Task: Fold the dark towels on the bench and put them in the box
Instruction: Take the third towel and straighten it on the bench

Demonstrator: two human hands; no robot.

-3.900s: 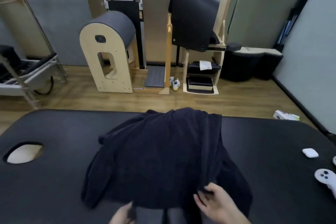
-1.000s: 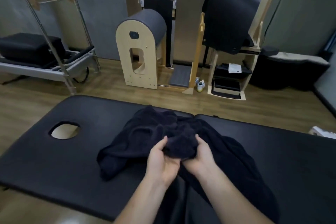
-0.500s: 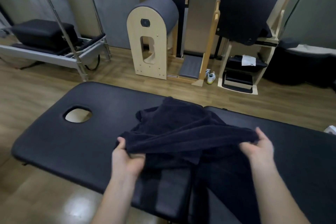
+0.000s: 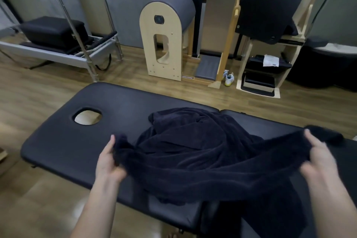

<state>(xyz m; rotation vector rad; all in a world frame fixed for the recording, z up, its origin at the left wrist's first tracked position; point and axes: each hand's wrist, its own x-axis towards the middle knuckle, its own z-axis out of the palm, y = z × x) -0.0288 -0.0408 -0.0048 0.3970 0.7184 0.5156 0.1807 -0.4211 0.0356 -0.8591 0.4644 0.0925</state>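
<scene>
The bench (image 4: 58, 141) lay across in front of me, wide and black, with its face hole (image 4: 87, 117) toward its left end. The towel (image 4: 193, 170) took up the middle of the bench: one long edge was stretched in a sagging band above the near side, and the rest lay heaped on the padding behind it. One part spilled off the near edge on the right. I could not tell whether the heap was all one cloth or hid a second towel. No box showed anywhere around the bench.

My left hand (image 4: 108, 158) gripped one end of that band over the near left part of the bench, fingers curled into the cloth with the thumb (image 4: 111, 141) up along its edge. My right hand (image 4: 318, 158) gripped the other end over the right part. It was blurred, and I could only make out the thumb on top and the cloth bunched in the grip, with the fingers hidden beneath.

As I judged it, I was spreading the towel out ahead of the first fold. To do that well I wanted both grips right on the corners, the edge drawn taut enough to lose its sag, and the heap shaken flat on the bench before I brought one end over the other.
</scene>
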